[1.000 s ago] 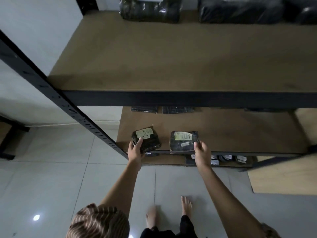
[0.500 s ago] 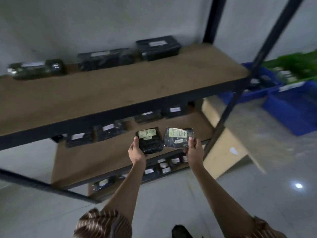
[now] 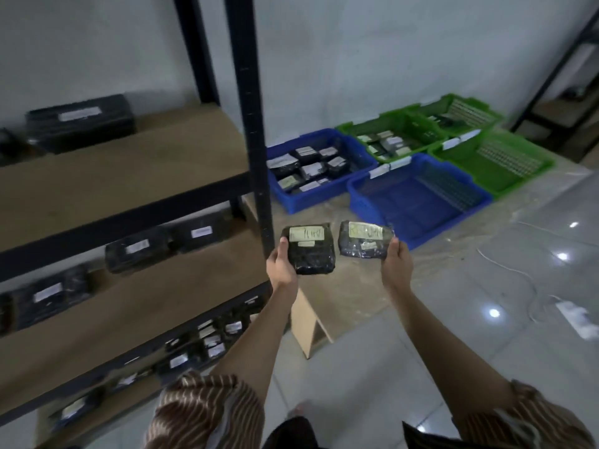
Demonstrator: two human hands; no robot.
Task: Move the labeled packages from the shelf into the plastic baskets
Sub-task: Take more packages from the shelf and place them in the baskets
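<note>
The left hand grips a black plastic-wrapped labeled package, thumb on top; the right hand grips a similar package. Both are held clear of the dark metal shelf, near the empty blue plastic basket.

A single wide-angle view looks from the person's head, forward and steeply down along both outstretched arms. The left hand and right hand sit near the middle of the picture, close to the lens, with striped sleeves filling the bottom edge. Left of the left fingers the shelf runs off toward the frame's left edge, its black upright post rising just beyond them. Beyond and to the right of the right fingertips lie the blue baskets and green baskets, farther off against the wall. Straight lines bow toward the edges, and the far parts are soft with blur.
</note>
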